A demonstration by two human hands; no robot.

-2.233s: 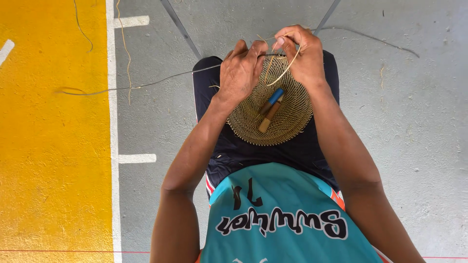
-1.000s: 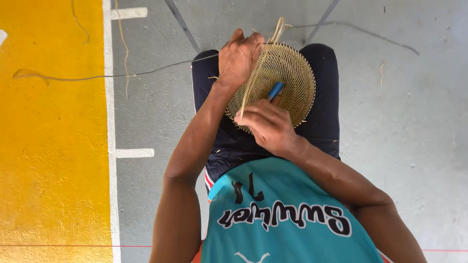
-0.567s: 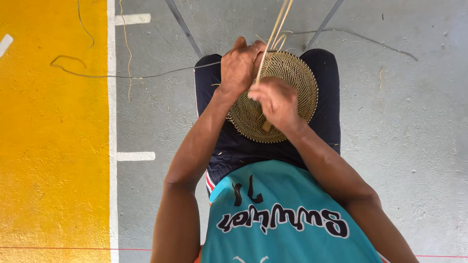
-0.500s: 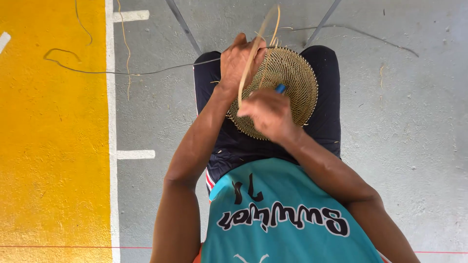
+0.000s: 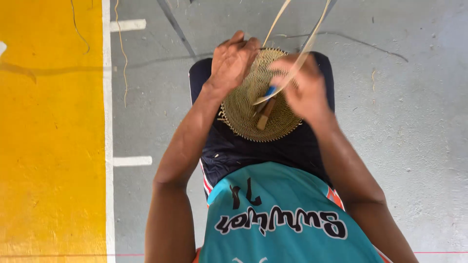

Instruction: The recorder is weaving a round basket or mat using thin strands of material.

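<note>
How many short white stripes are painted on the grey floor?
2. One short white stripe is near the top left, the other short white stripe lower down beside the person's left arm. More may lie outside the view.

The round woven disc [image 5: 253, 109] looked like coarse, matt plant fibre, tightly coiled. The pale strip [image 5: 297, 61] seemed smooth, slightly glossy cane. The tool [image 5: 265, 113] had a wooden handle, perhaps blue plastic above. The concrete floor [image 5: 414, 122] was rough, painted grey.

Grey concrete floor [image 5: 419, 146] in daylight, yellow painted area [image 5: 48, 146] edged by white line [image 5: 108, 97].
</note>
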